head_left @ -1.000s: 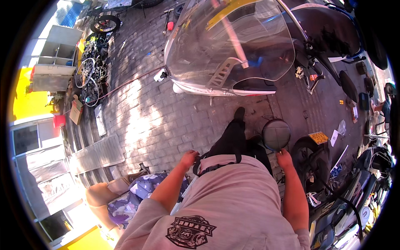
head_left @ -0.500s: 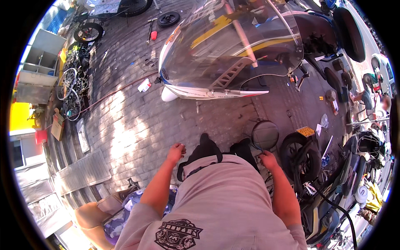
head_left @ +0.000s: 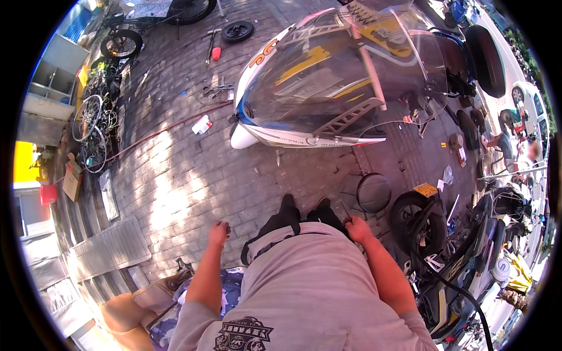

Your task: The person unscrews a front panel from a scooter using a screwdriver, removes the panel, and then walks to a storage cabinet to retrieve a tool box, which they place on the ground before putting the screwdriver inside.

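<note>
My left hand [head_left: 219, 233] hangs at my left side above the sunlit paving, its fingers curled in and nothing visible in them. Beside my right hip is my right hand [head_left: 357, 229], fingers closed. A thin dark line runs forward from its fingertips; whether it is a tool, a wire or part of the stool behind, I cannot make out. Just ahead of that hand stands a round black stool [head_left: 374, 193]. Farther ahead, out of reach of both hands, is a white and blue scooter fairing [head_left: 281, 138] under a large clear windshield [head_left: 328, 76].
To the right, a motorbike wheel [head_left: 417, 223] with a yellow plate [head_left: 425, 189] stands close by. A loose small wheel [head_left: 237, 31], a red object [head_left: 216, 54] and a white box [head_left: 202, 124] lie ahead. Bicycle wheels [head_left: 89, 116] line the left. Someone sits at lower left.
My left hand has swung left and slightly down. The right hand has shifted left, nearer my hip. The view has turned a little, moving the scooter rightward in it.
</note>
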Demonstrator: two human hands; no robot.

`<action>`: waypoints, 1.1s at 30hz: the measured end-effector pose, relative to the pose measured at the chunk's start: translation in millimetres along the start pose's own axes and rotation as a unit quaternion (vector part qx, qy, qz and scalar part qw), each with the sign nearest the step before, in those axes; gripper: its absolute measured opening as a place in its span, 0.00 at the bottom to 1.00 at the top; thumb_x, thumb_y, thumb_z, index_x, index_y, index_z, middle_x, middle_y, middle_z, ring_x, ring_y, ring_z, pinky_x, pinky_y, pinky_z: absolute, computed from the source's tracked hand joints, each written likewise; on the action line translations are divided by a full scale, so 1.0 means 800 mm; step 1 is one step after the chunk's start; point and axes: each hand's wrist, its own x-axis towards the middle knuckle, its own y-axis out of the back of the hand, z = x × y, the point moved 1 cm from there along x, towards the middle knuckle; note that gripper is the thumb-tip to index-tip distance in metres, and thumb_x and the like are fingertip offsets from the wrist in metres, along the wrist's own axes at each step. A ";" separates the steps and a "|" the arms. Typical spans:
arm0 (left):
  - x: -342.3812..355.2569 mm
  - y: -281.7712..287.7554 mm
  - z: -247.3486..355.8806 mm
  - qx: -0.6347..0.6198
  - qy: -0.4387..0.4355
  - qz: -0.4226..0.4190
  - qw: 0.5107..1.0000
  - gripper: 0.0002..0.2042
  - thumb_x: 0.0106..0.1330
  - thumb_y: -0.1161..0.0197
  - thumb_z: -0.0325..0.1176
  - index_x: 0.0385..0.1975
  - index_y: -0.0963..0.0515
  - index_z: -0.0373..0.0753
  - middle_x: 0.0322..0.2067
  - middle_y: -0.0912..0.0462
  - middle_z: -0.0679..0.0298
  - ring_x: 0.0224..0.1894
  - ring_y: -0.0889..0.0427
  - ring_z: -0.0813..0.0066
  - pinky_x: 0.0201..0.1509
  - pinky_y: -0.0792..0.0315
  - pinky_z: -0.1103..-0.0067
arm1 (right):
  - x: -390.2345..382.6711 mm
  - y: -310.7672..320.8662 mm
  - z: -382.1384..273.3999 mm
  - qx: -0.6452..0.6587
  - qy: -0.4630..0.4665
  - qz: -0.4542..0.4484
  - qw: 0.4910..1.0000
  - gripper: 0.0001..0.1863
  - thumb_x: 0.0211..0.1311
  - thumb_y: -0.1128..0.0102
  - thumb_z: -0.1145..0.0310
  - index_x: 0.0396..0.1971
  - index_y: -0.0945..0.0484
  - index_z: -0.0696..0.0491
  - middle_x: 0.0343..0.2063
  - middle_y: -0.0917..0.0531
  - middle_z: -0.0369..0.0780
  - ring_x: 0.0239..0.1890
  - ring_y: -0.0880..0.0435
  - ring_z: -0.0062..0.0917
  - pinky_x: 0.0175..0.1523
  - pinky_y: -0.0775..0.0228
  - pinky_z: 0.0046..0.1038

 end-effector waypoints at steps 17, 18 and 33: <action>-0.483 -0.062 0.423 -0.301 -0.535 -0.704 0.357 0.16 0.71 0.36 0.39 0.50 0.16 0.34 0.27 0.20 0.59 0.25 0.22 0.62 0.28 0.30 0.70 | 0.008 0.043 -0.012 -0.064 -0.063 -0.102 0.991 0.19 0.64 0.48 0.59 0.47 0.17 0.54 0.47 0.15 0.55 0.55 0.18 0.50 0.62 0.28 0.47; -0.490 -0.057 0.432 -0.286 -0.520 -0.721 0.357 0.15 0.72 0.36 0.38 0.53 0.16 0.39 0.28 0.21 0.60 0.25 0.22 0.64 0.28 0.31 0.71 | 0.008 0.038 -0.021 -0.068 -0.061 -0.106 0.990 0.19 0.64 0.48 0.59 0.47 0.17 0.53 0.47 0.15 0.54 0.55 0.18 0.50 0.61 0.28 0.47; -0.488 -0.032 0.379 -0.364 -0.499 -0.683 0.389 0.16 0.74 0.37 0.42 0.54 0.13 0.44 0.19 0.29 0.71 0.16 0.31 0.70 0.20 0.40 0.70 | -0.008 0.018 -0.013 -0.100 -0.095 -0.118 0.983 0.16 0.63 0.46 0.59 0.41 0.14 0.51 0.45 0.12 0.50 0.54 0.16 0.46 0.60 0.26 0.43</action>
